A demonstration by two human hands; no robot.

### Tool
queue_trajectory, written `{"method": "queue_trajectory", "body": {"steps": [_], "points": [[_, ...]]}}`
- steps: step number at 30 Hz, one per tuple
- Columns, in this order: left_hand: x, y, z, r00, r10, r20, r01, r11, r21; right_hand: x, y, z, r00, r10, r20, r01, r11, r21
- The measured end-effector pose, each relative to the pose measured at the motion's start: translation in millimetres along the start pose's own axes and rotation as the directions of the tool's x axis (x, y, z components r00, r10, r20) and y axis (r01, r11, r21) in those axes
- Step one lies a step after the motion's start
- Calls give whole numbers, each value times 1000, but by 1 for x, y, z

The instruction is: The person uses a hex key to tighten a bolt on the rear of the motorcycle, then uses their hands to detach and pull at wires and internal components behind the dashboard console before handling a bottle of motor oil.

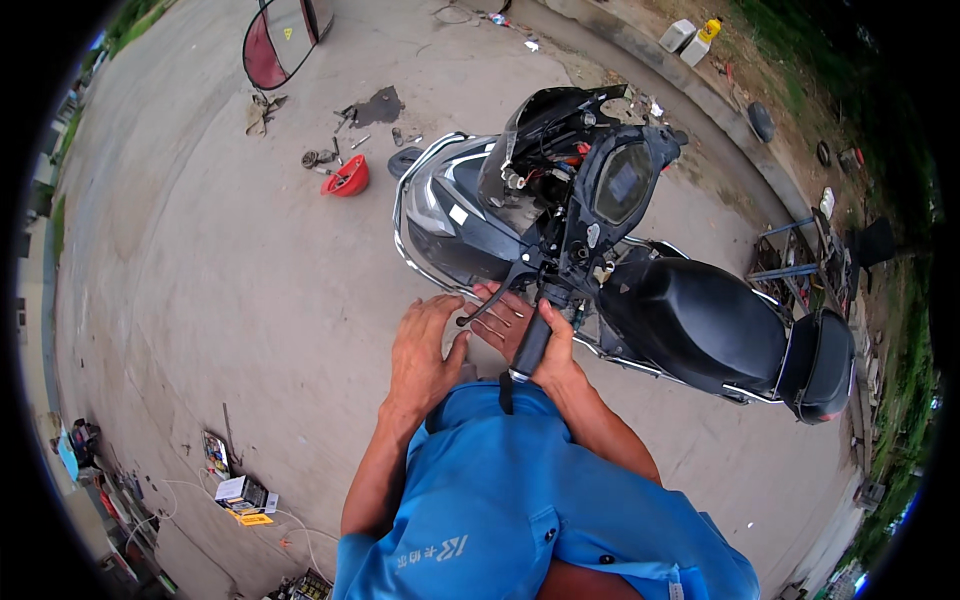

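A dark scooter (pixel 465 225) stands in front of me, its handlebar end pointing towards my body. My right hand (pixel 510 330) lies palm up under the black handlebar grip (pixel 533 345). Its fingers stretch out to the left beneath the lever (pixel 492 297), while its thumb rests along the grip's right side. Just left of the lever tip is my left hand (pixel 425 345), empty, with fingers slightly bent and thumb apart. Around the dash panel (pixel 622 185) the front covers are loose, and wiring (pixel 560 175) shows between them. To the right extends the black seat (pixel 705 310).
Beyond the front wheel, a red bowl-shaped thing (pixel 347 176) lies near scattered tools (pixel 345 125). A red-and-black framed panel (pixel 270 50) stands farther off. Boxes (pixel 245 497) and cables lie at lower left. A kerb (pixel 720 120) and metal frame (pixel 795 260) border the right.
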State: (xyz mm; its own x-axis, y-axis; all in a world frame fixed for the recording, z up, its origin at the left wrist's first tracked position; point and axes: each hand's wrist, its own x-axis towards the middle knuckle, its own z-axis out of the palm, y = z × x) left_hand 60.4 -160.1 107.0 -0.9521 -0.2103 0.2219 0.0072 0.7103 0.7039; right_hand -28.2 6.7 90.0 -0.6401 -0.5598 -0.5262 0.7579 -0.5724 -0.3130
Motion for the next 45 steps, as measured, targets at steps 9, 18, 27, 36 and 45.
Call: {"method": "queue_trajectory", "body": {"steps": [9,18,27,36,45], "points": [[-6,14,5,1000,-4,-18,4,1000,9,23,4,-61,989,14,147,-9,999,-30],[-13,30,13,1000,-10,-18,11,1000,19,58,8,-116,797,67,600,-225,955,192],[-27,49,23,995,-32,-96,40,996,82,17,-4,-39,984,55,171,-47,998,-52],[-48,77,37,978,-110,-176,129,987,100,26,1,-47,933,106,343,-92,994,-58],[-45,88,60,967,-90,-238,125,983,137,52,1,-88,939,59,339,-91,993,80]]}}
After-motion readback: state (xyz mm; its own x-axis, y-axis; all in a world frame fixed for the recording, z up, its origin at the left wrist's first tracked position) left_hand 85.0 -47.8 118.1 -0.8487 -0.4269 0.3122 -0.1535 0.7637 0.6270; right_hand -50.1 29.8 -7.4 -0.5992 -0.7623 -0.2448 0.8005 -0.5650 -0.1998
